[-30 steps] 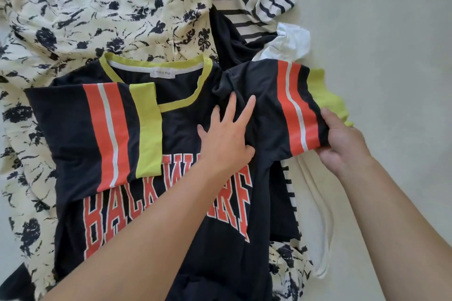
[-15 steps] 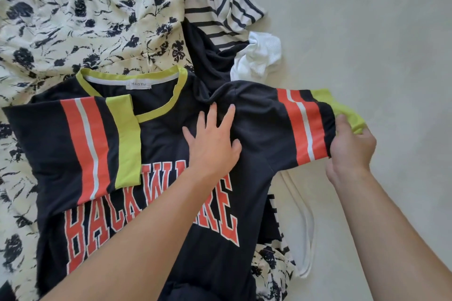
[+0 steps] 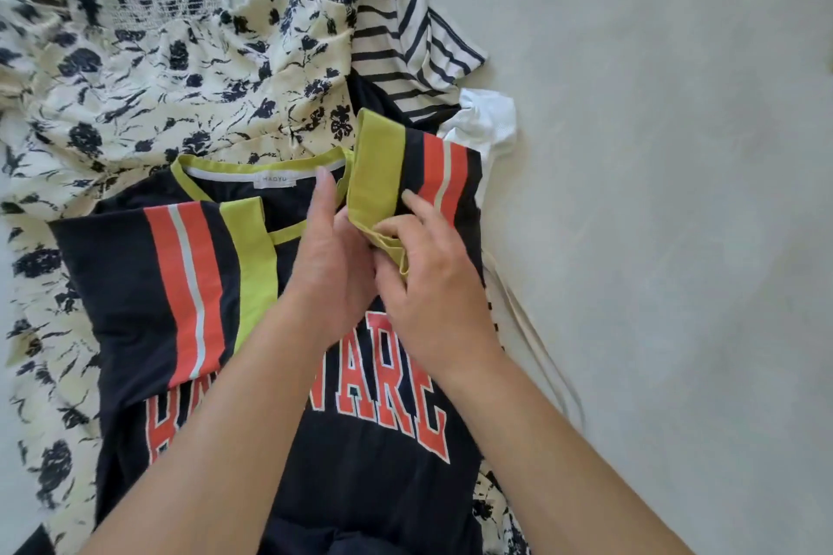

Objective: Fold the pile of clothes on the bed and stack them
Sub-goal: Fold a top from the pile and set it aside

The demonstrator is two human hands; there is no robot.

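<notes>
A dark navy T-shirt [image 3: 360, 464] with large orange lettering across the chest is laid face up on the pile of clothes, its lime-green neckline [image 3: 252, 169] and a white label [image 3: 275, 180] turned toward the far side. Its left sleeve [image 3: 180, 288], banded in orange, white and lime green, is seen folded inward flat over the chest. The right sleeve [image 3: 428, 176], with the same bands, is folded in toward the neckline, its lime cuff [image 3: 378, 176] raised and partly bunched.

The cuff's lower edge is pinched by the right hand [image 3: 432, 279], thumb and fingers curled round the fabric. The left hand [image 3: 331, 266] is placed just beside it, fingers extended toward the collar and resting on the shirt; whether any cloth is gripped by it cannot be told, since its palm side is hidden. The two hands are touching or nearly so at the cuff.

Beneath and to the left of the T-shirt a cream garment [image 3: 157, 104] printed with dark flowers is spread, with a smocked panel at its far end. Beyond the right sleeve a navy-and-white striped top [image 3: 405, 50] is partly shown, and just beside it a crumpled white item [image 3: 487, 122]. A pale strap or cord [image 3: 536, 342] is seen trailing to the right of the shirt. All of it is carried by the bed [image 3: 676, 194], covered in a plain pale sheet.
</notes>
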